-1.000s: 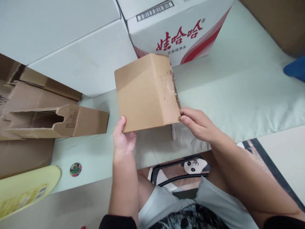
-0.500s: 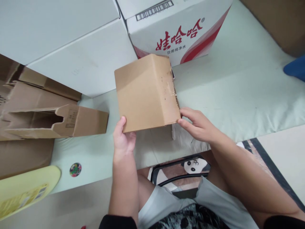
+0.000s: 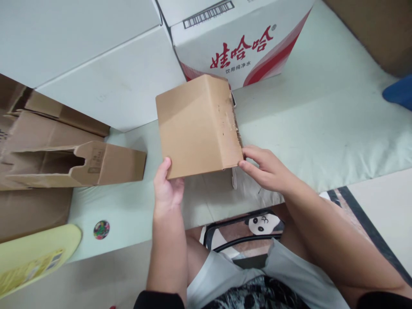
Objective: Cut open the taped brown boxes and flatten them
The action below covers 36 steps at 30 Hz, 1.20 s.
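Note:
A small brown cardboard box (image 3: 196, 126) is held up over the pale green table (image 3: 322, 128), tilted with one broad face toward me. My left hand (image 3: 167, 189) grips its lower left corner, thumb on the face and fingers curled underneath. My right hand (image 3: 265, 167) pinches the lower right corner beside a torn, tape-marked edge. A white flap shows below the box near my right hand.
A white carton with red Chinese lettering (image 3: 238, 38) and a plain white box (image 3: 90, 56) stand behind. Flattened brown cardboard (image 3: 64, 163) lies at left, a yellow packet (image 3: 35, 253) and a round sticker (image 3: 101, 229) at lower left. A blue object (image 3: 399, 92) sits at right.
The box has turned slightly, so less of its torn taped side shows. Both hands keep their hold with almost no shift.

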### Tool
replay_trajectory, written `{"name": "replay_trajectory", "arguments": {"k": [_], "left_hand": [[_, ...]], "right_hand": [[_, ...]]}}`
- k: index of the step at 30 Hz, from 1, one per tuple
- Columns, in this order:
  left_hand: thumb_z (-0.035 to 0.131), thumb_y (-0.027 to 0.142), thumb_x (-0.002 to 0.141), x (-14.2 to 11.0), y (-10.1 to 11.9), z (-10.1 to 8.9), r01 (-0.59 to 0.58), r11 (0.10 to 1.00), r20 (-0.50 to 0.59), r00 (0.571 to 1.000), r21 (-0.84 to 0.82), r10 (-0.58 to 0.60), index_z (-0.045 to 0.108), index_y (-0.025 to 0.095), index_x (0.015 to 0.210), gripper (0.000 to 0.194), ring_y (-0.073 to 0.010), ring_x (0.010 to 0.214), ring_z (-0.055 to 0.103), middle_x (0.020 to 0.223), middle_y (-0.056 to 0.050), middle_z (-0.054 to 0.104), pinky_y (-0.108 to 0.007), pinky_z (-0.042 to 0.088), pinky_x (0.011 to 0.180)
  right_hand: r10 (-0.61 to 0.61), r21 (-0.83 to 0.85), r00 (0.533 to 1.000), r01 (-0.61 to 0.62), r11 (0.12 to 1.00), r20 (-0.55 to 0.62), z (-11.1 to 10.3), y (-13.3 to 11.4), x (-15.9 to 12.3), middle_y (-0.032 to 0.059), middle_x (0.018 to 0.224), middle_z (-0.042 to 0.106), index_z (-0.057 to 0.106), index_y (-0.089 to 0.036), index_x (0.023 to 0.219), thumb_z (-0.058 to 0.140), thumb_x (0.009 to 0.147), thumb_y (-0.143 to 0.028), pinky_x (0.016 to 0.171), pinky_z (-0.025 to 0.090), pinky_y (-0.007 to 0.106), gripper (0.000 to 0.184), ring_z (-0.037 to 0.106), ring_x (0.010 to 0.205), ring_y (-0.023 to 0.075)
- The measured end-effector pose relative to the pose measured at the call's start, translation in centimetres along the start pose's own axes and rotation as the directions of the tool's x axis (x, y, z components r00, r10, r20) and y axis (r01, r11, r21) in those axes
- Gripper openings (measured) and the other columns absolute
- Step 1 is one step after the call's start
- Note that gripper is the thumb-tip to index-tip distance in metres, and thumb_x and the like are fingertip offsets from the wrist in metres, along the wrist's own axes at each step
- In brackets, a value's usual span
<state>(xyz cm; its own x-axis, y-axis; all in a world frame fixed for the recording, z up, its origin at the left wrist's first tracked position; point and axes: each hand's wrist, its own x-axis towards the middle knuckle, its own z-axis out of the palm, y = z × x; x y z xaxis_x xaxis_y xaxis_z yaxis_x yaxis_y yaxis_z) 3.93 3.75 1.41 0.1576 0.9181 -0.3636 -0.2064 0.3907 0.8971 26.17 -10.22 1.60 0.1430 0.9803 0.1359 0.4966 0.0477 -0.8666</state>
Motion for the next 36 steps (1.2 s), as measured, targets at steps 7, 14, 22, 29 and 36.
{"name": "replay_trajectory", "arguments": {"k": [7,14,22,29,36], "left_hand": [[0.088,0.056,0.062,0.3,-0.3,-0.2,0.001,1.0,0.011,1.0,0.014,-0.001,0.082,0.027,0.102,0.05,-0.0293,0.113,0.072,0.119,-0.007,0.079,-0.032,0.057,0.077],[0.086,0.054,0.064,0.6,-0.6,0.1,0.008,1.0,0.007,1.0,0.002,-0.008,0.081,0.025,0.101,0.047,-0.0281,0.114,0.072,0.118,-0.007,0.08,-0.031,0.058,0.079],[0.092,0.056,0.064,-0.1,-0.1,-0.1,0.004,1.0,0.065,0.998,-0.003,-0.003,0.079,0.023,0.098,0.049,-0.0301,0.115,0.073,0.116,-0.007,0.081,-0.034,0.061,0.082],[0.106,0.051,0.049,-0.2,-0.3,-0.4,0.048,0.996,0.18,0.982,0.073,-0.06,0.074,0.02,0.082,0.055,-0.0307,0.11,0.078,0.095,-0.009,0.082,-0.037,0.065,0.094],[0.106,0.053,0.05,-0.5,-0.3,-0.3,0.057,0.995,0.23,0.97,0.081,-0.074,0.076,0.021,0.098,0.065,-0.0334,0.109,0.079,0.101,-0.011,0.083,-0.04,0.067,0.095]], "right_hand": [[0.009,-0.013,1.0,-0.009,1.0,-0.008,0.4,0.2,0.0,0.0045,0.079,0.064,0.048,-0.023,0.081,0.042,0.105,-0.057,0.073,0.041,0.035,0.042,0.057,0.077,0.0203],[0.008,-0.031,1.0,-0.008,0.999,-0.021,0.8,0.1,0.2,0.0016,0.071,0.056,0.043,-0.025,0.076,0.043,0.104,-0.054,0.07,0.039,0.035,0.041,0.051,0.071,0.0193],[0.055,0.227,0.996,-0.038,0.973,-0.072,0.2,0.8,-0.3,0.0044,0.088,0.069,0.062,-0.022,0.092,0.052,0.102,-0.064,0.077,0.049,0.035,0.045,0.063,0.083,0.0201],[0.175,0.429,0.971,-0.09,0.899,-0.163,0.5,2.0,-0.6,0.0116,0.134,0.072,0.061,-0.027,0.133,0.064,0.092,-0.075,0.104,0.057,0.047,0.064,0.069,0.124,0.0293],[0.059,0.204,0.989,-0.03,0.978,-0.137,0.7,2.3,-0.6,0.0167,0.149,0.064,0.058,-0.025,0.142,0.067,0.091,-0.07,0.127,0.038,0.06,0.068,0.055,0.147,0.0355]]}}
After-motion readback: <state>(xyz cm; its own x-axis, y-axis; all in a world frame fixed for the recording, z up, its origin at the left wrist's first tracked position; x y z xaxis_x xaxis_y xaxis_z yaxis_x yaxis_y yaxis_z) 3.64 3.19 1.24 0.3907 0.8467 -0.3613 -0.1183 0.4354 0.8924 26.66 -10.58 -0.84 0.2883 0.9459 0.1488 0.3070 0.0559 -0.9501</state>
